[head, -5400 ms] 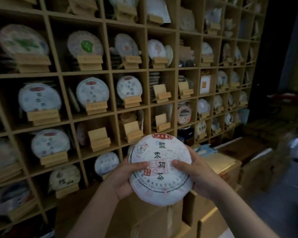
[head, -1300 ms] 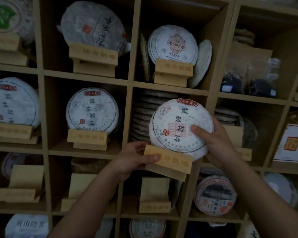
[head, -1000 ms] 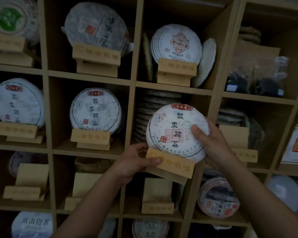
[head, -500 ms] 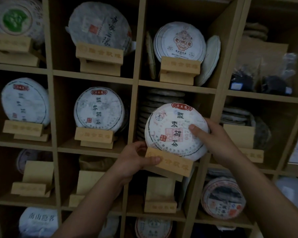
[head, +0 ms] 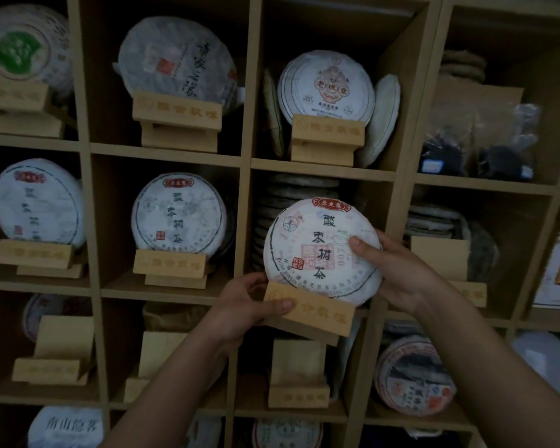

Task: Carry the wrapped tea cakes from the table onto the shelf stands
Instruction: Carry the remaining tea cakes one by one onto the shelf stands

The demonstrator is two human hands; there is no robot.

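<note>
1. Head view, going left to right: the left hand [head: 246,307] grips the wooden stand [head: 311,313] with its thumb across the front lip and fingers curled behind. The stand is tilted and held in front of the shelf [head: 320,164] rather than resting flat in a compartment.
2. The wrapped tea cake [head: 320,250] sits upright in the stand's slot, in front of a stack of unwrapped cakes [head: 291,202] in the far middle compartment.
3. The right hand [head: 398,273] pinches the cake's right edge, thumb on its face and fingers behind.
4. To finish well, I would level the stand, slide it onto the board with the label facing out, and let go of the cake last.
5. Against half a second ago, both grips are unchanged, and cake and stand sit much as before, just off the compartment.
</note>
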